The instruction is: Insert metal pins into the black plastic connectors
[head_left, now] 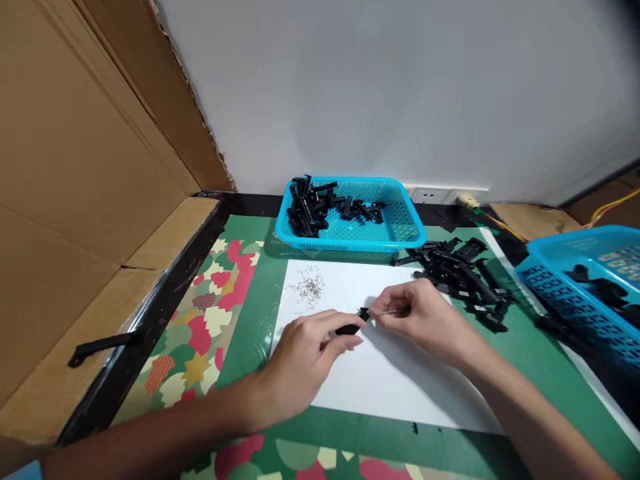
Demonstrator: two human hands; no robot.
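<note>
Over a white sheet point(400, 373), my left hand point(310, 353) is closed on a small black plastic part point(347, 329), pinched between thumb and fingers. My right hand point(420, 317) grips a thin metal tool point(386, 312) whose tip reaches the upper end of the black part. I cannot make out the tool's exact kind, since the fingers cover most of it. Left of the hands, a heap of tiny bent wire pieces point(311, 289) lies on the sheet.
Behind the sheet, a blue basket point(350, 245) holds black parts. A pile of black parts point(465, 277) lies right of the sheet. Another blue basket point(575, 293) stands at far right. Cardboard point(90, 167) rises on the left; a wall socket point(429, 195) is behind.
</note>
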